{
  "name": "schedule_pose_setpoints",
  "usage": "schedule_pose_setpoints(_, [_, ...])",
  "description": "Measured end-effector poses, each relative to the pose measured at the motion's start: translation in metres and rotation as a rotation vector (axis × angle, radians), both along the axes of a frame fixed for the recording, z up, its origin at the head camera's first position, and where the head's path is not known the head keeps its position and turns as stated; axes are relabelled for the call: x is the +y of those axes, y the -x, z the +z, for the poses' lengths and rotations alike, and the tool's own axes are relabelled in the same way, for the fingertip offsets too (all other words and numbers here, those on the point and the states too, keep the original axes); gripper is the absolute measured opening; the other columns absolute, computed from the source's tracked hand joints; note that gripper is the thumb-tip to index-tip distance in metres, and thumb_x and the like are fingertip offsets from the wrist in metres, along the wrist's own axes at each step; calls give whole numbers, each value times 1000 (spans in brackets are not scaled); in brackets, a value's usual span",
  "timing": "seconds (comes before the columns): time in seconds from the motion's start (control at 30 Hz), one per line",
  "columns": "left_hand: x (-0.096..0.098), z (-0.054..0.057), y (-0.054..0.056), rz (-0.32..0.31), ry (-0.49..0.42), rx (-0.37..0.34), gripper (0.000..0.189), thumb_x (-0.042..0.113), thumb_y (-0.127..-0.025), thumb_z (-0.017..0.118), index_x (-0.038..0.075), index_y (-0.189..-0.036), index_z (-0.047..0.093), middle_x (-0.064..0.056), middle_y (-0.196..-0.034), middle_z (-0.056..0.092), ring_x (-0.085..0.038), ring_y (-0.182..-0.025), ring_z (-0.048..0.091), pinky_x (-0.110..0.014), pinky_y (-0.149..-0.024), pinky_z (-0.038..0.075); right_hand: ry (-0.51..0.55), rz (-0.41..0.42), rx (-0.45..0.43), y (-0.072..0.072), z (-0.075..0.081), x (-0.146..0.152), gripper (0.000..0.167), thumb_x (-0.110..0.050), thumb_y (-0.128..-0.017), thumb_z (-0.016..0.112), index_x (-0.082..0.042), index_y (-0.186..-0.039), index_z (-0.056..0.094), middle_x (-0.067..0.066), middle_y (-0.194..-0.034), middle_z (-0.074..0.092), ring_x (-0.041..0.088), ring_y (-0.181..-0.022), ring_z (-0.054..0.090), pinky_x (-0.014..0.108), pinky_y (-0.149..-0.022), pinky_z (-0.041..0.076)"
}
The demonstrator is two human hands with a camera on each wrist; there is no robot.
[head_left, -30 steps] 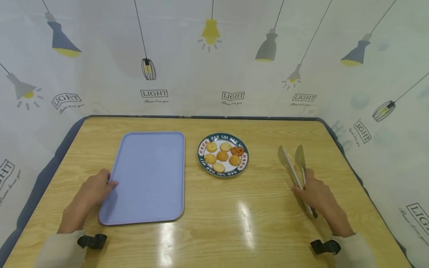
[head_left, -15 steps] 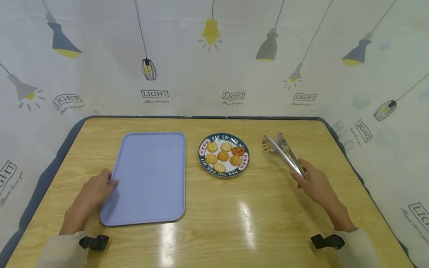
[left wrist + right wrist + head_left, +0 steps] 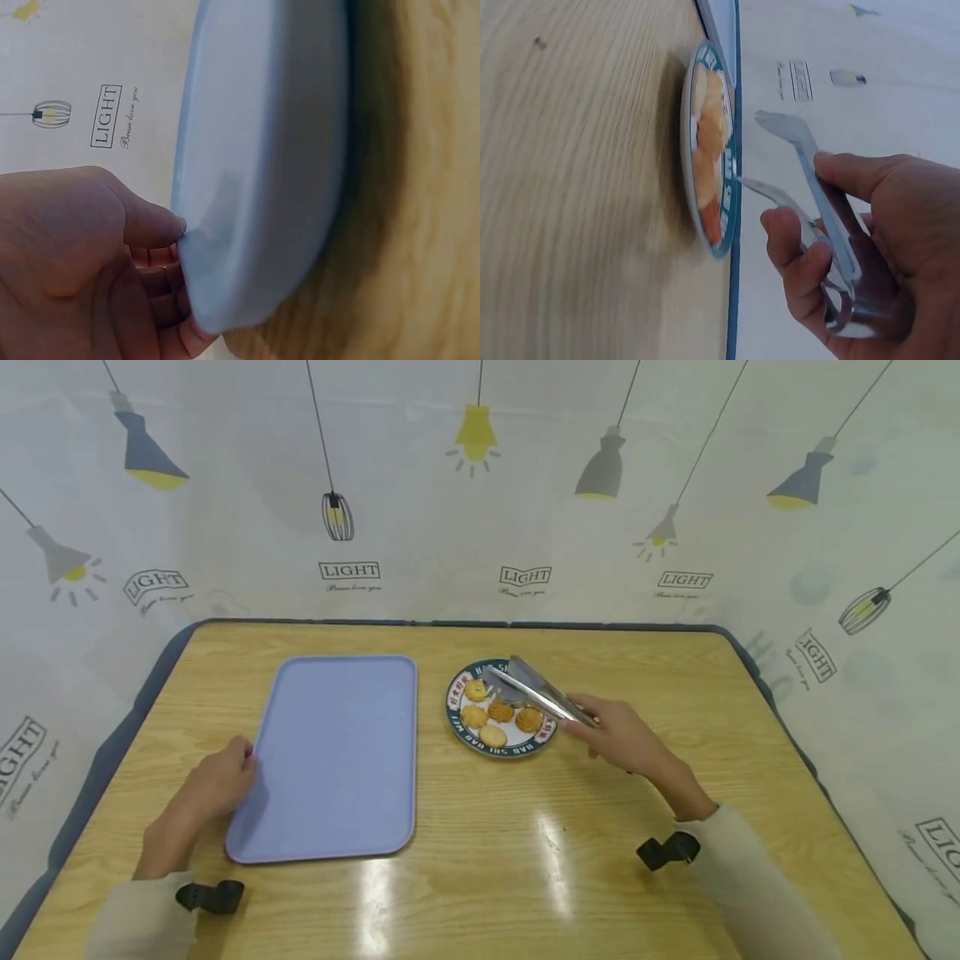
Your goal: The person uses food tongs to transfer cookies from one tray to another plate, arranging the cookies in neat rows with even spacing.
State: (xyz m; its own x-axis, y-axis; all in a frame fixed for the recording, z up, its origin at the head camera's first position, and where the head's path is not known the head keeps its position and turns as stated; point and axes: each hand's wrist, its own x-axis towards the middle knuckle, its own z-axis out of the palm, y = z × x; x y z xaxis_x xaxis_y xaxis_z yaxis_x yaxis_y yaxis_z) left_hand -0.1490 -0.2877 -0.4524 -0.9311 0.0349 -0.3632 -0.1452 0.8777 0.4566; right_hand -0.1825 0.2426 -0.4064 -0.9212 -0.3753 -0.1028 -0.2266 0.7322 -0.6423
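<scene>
My left hand (image 3: 217, 781) holds the left edge of a pale purple-blue rectangular tray (image 3: 337, 752) on the table. In the left wrist view its thumb presses on the rim, with the other fingers curled at the underside. My right hand (image 3: 622, 739) grips metal serving tongs (image 3: 821, 191), thumb on one arm and fingers round the other. The tongs' ends are spread apart, with nothing between them. They reach over a round plate (image 3: 468, 737) with a green patterned rim. Several cookies (image 3: 492, 735) lie on it; the tongs hide those at its back right.
The wooden table (image 3: 480, 877) has a dark edge (image 3: 450, 623) along its back and sides. Behind it hangs a pale wall covering (image 3: 420, 493) printed with lamps. The plate stands to the right of the tray, with a strip of tabletop between them.
My right hand lifts the tongs from the right side of the table and carries them left to above the plate, turning them toward it. The left hand stays at the tray's edge.
</scene>
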Motion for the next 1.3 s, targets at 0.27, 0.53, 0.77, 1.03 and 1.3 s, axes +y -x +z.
schedule_pose_setpoints(0.27, [1, -2, -1, 1, -5, 15, 38, 14, -105, 28, -16, -126, 37, -20, -90, 54, -27, -78, 53, -36, -62, 44, -128, 64, -31, 19, 3, -36, 56, -34, -103, 54, -8, -150, 41, 14, -106, 69, 27, -63, 65, 32, -55, 49])
schedule_pose_setpoints(0.53, [2, 0, 0, 2, -4, 16, 38, 15, -105, 28, -16, -127, 35, -22, -91, 55, -28, -78, 54, -36, -62, 44, -193, 42, -40, 23, 4, -47, 55, -35, -102, 56, -9, -148, 43, 12, -103, 69, 19, -60, 64, 30, -53, 49])
schedule_pose_setpoints(0.77, [1, -4, -3, -1, -6, 46, 36, 15, -105, 29, -14, -124, 37, -19, -88, 54, -27, -76, 53, -36, -61, 43, -135, 28, -66, 23, 1, -46, 52, -33, -101, 57, -10, -147, 46, 14, -104, 69, 28, -59, 64, 32, -50, 48])
schedule_pose_setpoints(1.03, [1, -4, -3, -1, -9, 62, 38, 15, -105, 30, -15, -126, 37, -18, -87, 55, -27, -76, 53, -36, -62, 43, -133, 11, -53, 27, -4, -45, 54, -34, -101, 57, -9, -148, 45, 14, -101, 71, 30, -61, 66, 32, -51, 48])
schedule_pose_setpoints(1.3, [0, -4, -4, -5, -22, 68, 38, 15, -105, 31, -15, -126, 38, -17, -87, 54, -27, -76, 53, -35, -61, 43, -307, 12, 108, 23, -5, -60, 51, -36, -99, 60, -11, -143, 52, -1, -61, 54, 11, -48, 41, 27, -48, 34])
